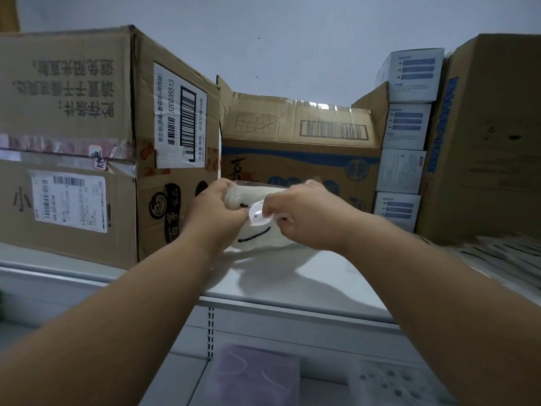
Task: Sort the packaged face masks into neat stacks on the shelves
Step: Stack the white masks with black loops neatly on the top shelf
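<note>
A cream-white pack of face masks (263, 238) in clear plastic, with black curved marks on its front, stands on the top shelf (292, 276) between cardboard boxes. My left hand (216, 209) grips its upper left end. My right hand (304, 212) pinches the clear wrapper and a round sticker at its top middle. On the lower shelf lies a purple pack of masks (254, 373), with a white patterned pack (392, 385) to its right.
A large taped carton (73, 136) stands at the left, an open carton (301, 148) behind the pack. Several white-and-blue boxes (407, 127) are stacked at the right beside a tall carton (491, 142). Flat packs (503, 256) lie at far right.
</note>
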`<state>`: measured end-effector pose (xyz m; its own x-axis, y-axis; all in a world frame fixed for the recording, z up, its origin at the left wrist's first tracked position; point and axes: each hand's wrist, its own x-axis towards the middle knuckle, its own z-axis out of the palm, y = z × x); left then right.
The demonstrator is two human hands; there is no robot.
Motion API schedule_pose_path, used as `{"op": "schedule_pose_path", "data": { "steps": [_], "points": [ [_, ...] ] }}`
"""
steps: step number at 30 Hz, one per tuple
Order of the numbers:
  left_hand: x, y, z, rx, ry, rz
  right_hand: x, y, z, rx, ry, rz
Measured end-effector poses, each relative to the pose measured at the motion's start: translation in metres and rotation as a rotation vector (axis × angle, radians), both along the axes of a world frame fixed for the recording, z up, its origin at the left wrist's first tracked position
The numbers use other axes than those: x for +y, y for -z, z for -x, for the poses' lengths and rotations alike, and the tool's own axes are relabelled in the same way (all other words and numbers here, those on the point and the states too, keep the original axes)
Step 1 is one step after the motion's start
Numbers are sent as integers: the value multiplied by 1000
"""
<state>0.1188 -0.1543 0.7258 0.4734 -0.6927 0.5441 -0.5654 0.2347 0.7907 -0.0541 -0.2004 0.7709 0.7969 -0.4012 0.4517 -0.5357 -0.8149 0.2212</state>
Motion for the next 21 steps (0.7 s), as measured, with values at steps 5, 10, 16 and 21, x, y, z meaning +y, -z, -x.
{"op": "schedule_pose_path", "data": {
  "steps": [5,10,16,21],
  "points": [
    [-2,0,-6,85,75,-28,9,-9,-6,130,-38,-422],
    [0,0,-4,92,195,-64,1,-14,-14,74,-19,-324],
    [9,-5,4,112,395,-146,-18,-1,-22,-239,-122,99],
    [1,1,-3,116,360,-165,-25,-2,-12,-397,85,24]
  ]
}}
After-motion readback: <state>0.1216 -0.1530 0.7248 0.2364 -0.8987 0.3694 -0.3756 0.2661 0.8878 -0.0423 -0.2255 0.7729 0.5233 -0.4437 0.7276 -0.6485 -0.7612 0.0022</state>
